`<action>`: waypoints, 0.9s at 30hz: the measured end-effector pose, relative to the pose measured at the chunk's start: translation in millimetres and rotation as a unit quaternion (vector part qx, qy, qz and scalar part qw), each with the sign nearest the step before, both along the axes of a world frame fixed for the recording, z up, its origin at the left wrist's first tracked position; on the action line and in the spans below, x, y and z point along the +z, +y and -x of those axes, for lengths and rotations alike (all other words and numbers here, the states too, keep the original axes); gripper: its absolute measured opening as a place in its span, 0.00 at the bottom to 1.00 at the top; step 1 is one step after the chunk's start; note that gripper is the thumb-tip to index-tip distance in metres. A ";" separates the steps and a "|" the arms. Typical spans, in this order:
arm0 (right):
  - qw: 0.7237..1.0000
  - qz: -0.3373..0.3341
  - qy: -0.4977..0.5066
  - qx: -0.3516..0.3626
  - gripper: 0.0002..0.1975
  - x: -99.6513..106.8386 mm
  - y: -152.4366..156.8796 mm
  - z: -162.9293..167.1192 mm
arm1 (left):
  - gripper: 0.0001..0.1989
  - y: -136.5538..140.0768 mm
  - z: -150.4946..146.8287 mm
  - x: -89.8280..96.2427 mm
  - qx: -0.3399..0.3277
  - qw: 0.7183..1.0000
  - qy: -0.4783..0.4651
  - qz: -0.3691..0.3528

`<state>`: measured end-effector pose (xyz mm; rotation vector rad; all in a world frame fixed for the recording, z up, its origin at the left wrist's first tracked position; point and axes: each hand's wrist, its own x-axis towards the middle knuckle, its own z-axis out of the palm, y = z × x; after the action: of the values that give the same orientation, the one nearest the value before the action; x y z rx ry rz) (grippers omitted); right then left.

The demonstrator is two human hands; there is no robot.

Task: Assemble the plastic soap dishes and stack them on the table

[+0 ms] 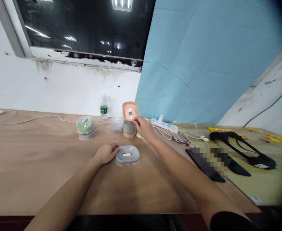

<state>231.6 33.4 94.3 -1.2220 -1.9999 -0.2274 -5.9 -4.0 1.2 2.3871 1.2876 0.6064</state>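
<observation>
My right hand pinches the lower edge of an orange square dish, tilted up with its hollow side toward me. Just below it stands a stack of round-cornered grey, green and orange dishes. Nearer to me, a grey tray with a small white oblong piece in its middle lies on the table. My left hand rests at the tray's left side, fingertips on its rim and fingers bent; whether it grips the rim firmly is hard to see.
A green box with a clear lid sits on a grey base at left. Clear plastic covers and a water bottle stand by the wall. Rightward are a power strip, cables, a dark tablet-like slab and a black strap-like frame.
</observation>
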 end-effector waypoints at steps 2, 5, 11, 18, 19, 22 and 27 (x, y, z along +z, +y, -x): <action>0.996 -0.008 0.080 0.039 0.08 -13.9 -20.9 -2.2 | 0.23 0.2 -0.4 -0.6 0.016 1.000 -0.015 -0.004; 0.987 -0.004 0.135 0.092 0.07 -45.3 -54.2 -9.6 | 0.28 0.7 0.0 -1.4 0.055 0.995 -0.071 -0.047; 0.982 -0.061 0.057 0.170 0.03 -91.9 -86.4 -22.7 | 0.37 -1.6 0.1 2.0 0.052 0.973 -0.177 -0.139; 0.983 0.007 0.093 0.161 0.08 -93.1 -81.6 -16.0 | 0.27 -10.7 -2.1 16.0 0.018 0.968 -0.206 -0.140; 0.983 0.020 0.098 0.154 0.10 -93.8 -81.1 -17.1 | 0.27 -10.8 -1.4 16.1 0.023 0.968 -0.207 -0.143; 0.982 0.040 0.112 0.146 0.14 -96.4 -80.4 -21.9 | 0.32 -9.1 0.8 12.5 0.030 0.966 -0.202 -0.157; 0.981 0.039 0.128 0.138 0.16 -95.2 -81.8 -22.4 | 0.36 -8.8 0.5 9.0 0.017 0.967 -0.191 -0.170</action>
<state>254.1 -48.5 -0.9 -0.9512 -1.9365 0.1423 -6.4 -12.8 10.2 2.3421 1.1251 1.3163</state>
